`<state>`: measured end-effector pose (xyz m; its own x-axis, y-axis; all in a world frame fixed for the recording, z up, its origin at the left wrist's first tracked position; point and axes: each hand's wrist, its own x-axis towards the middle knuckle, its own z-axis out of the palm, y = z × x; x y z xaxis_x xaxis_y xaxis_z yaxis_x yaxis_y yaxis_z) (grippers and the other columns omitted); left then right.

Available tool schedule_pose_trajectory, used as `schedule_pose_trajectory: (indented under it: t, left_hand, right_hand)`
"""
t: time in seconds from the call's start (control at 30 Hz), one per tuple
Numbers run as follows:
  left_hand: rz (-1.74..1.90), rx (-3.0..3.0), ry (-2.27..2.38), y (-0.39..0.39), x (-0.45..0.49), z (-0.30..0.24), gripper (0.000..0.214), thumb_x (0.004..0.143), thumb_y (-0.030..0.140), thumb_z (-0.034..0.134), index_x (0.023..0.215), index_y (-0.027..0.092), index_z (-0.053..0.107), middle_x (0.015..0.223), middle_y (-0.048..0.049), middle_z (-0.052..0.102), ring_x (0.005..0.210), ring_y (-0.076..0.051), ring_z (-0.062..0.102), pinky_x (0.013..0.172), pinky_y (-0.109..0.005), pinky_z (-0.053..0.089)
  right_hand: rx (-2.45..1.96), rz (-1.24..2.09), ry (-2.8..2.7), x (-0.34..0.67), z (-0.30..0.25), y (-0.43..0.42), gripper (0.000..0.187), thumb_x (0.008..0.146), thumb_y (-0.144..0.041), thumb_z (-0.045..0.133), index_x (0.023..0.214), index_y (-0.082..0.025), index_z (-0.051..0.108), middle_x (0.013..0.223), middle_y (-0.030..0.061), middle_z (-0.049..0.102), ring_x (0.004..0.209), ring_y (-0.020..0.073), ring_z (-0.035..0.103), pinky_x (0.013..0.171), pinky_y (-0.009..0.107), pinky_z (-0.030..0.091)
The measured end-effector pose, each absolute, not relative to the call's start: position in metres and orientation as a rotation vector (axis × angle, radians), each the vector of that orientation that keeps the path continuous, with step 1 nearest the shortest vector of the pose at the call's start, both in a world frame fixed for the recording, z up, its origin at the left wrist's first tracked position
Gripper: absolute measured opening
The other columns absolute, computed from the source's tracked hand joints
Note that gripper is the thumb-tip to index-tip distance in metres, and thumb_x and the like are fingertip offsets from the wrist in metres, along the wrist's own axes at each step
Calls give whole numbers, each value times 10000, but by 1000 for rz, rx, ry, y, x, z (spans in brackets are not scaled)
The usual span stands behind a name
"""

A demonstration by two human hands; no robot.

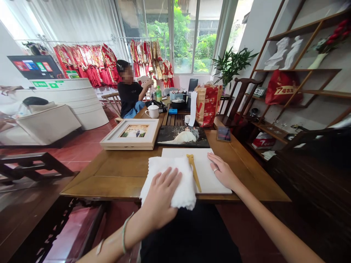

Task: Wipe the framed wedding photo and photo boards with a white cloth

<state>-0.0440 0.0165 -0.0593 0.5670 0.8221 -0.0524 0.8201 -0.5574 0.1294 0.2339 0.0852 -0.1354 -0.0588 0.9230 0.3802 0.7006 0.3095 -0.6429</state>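
Observation:
My left hand (160, 195) lies flat with its fingers spread on a white folded cloth (168, 180) at the near edge of the wooden table (117, 171). The cloth partly covers a white flat board (205, 171). My right hand (222, 171), with a ring on one finger, rests open on that board's right side. Between the two hands a thin yellow-gold strip tool (194, 171) lies on the board. Neither hand grips anything.
A framed photo in a pale wood frame (131, 134) and a dark photo panel (183, 136) lie further back on the table. Beyond are a red gift bag (207, 105), a white teapot (153, 110) and a seated person (130, 93). Shelves (296, 69) stand at right.

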Motion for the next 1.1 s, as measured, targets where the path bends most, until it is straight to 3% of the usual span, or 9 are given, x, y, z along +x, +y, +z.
schedule_pose_trajectory:
  t: [0.27,0.43,0.7,0.9,1.1]
  left_hand:
    - [144,2728,1533,112,-6,-68,638,808,252,474,1414,125,321,1493,-143,290,1387,-320,195,1096,-511,193]
    - [124,2674,1568,91,1,-68,684,775,229,489,1426,127,306,1501,-149,268,1390,-342,172,1098,-537,170]
    - [137,2720,1202,-2,-21,-68,934,635,222,559,1480,198,161,1558,-91,72,1415,-317,-35,1126,-543,21]
    - [147,2694,1281,53,-7,-61,753,729,233,512,1445,173,286,1527,-112,217,1411,-297,121,1124,-522,115]
    - [238,2658,1396,124,17,-68,566,866,303,429,1410,163,356,1487,-116,316,1381,-309,225,1098,-527,186]
  right_hand:
    - [-1475,346,-1860,231,-136,79,416,886,-252,398,1256,-163,565,1367,128,520,1315,257,424,1114,512,302]
    - [-1468,342,-1869,229,-137,84,420,882,-245,400,1255,-147,567,1369,142,515,1316,267,422,1112,519,304]
    - [-1438,327,-1846,225,-132,86,407,871,-225,415,1236,-171,586,1353,123,536,1305,263,438,1111,518,307]
    - [-1467,326,-1884,225,-130,83,441,885,-253,384,1260,-99,558,1373,163,505,1320,263,416,1114,496,311]
    - [-1483,354,-1856,227,-134,81,432,877,-245,397,1256,-123,566,1375,146,508,1324,262,411,1121,494,300]
